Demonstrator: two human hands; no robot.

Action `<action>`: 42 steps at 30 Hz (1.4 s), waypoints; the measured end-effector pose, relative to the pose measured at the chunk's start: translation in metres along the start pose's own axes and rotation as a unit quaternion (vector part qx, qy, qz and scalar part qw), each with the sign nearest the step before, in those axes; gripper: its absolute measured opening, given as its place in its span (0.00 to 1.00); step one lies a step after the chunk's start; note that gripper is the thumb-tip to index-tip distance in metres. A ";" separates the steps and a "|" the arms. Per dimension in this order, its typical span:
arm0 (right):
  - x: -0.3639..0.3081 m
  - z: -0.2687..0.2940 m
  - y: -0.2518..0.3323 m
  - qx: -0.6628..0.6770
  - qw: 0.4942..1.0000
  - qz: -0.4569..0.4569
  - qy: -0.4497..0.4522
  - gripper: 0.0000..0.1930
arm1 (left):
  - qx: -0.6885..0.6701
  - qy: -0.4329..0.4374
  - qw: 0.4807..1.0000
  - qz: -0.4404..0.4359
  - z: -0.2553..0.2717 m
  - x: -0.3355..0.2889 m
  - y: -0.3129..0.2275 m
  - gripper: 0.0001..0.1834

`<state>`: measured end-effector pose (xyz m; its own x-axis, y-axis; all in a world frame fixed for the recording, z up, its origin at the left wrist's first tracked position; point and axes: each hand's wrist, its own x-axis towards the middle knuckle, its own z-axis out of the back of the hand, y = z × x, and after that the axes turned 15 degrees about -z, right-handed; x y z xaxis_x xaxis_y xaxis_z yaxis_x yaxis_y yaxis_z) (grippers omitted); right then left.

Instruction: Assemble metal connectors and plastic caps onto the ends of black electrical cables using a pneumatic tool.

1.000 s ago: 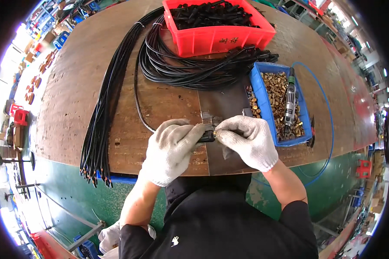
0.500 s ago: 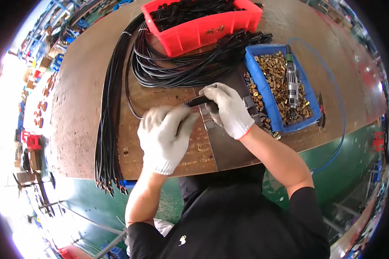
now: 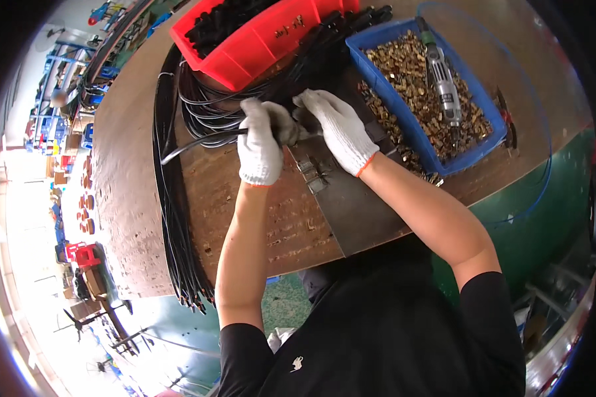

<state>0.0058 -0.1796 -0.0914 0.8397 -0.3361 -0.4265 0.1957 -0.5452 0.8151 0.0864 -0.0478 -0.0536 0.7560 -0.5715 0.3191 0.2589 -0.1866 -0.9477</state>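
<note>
My left hand [image 3: 261, 145], in a white knitted glove, is closed around a black cable [image 3: 208, 139]. A length of that cable sticks out to the left over the table, ending in a pale, shiny part. My right hand [image 3: 338, 129], gloved alike, has its fingers curled together just right of the left fingers. Something dark lies at its fingertips against the dark background, and I cannot make out its kind. Beyond both hands lies a coiled bundle of black cables [image 3: 202, 112]. Small metal clips [image 3: 309, 173] sit on the table just below the hands.
A red bin [image 3: 245, 56] of black parts stands at the far side. To the right, a blue tray [image 3: 414, 142] holds many small brass fittings and a grey-green air tool [image 3: 444, 86] with a blue hose. Straight black cables [image 3: 169, 218] hang over the near left edge.
Both hands have moved farther from my body, and the view has tilted. The cable now extends left from my left hand; the black sleeve-like piece between the hands no longer shows clearly.
</note>
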 end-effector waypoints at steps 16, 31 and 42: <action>0.003 -0.026 0.008 -0.242 0.959 0.143 0.044 0.24 | -0.048 -0.041 0.992 -0.112 -0.009 -0.007 0.048 0.15; -0.086 0.024 0.013 -0.206 0.970 0.085 0.101 0.25 | -0.185 -0.220 0.949 0.132 -0.014 -0.068 -0.027 0.38; -0.107 0.005 0.002 -0.350 0.863 0.362 0.043 0.25 | -0.463 -0.206 0.842 0.185 -0.019 -0.093 -0.023 0.31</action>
<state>-0.0867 -0.1486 -0.0461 0.8993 -0.3188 0.2993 -0.1632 0.3904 0.9061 -0.0012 -0.0061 -0.0617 0.8753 -0.4382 -0.2044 -0.4763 -0.7085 -0.5208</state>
